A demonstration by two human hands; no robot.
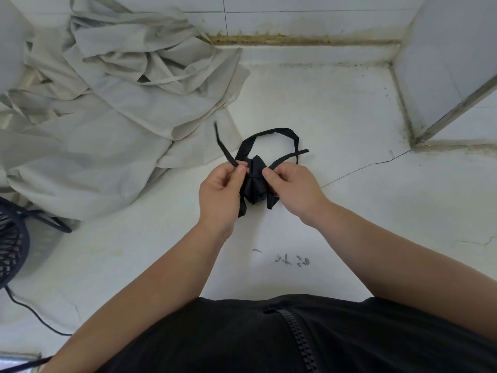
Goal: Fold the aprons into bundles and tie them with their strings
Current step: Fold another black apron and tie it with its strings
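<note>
Plain tiled utility or back-room corner, white tiled wall with grimy brown seam along its base, cracked white tabletop, black mesh fan with cord, heap of pale aprons dumped at left

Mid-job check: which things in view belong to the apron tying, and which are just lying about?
Part of the job: black apron bundle; its strings, one pinched by the left hand, one by the right hand; pile of pale cloth with straps, likely aprons still to fold.
Lying about: black fan at the left edge; pen marks on the white surface.
</note>
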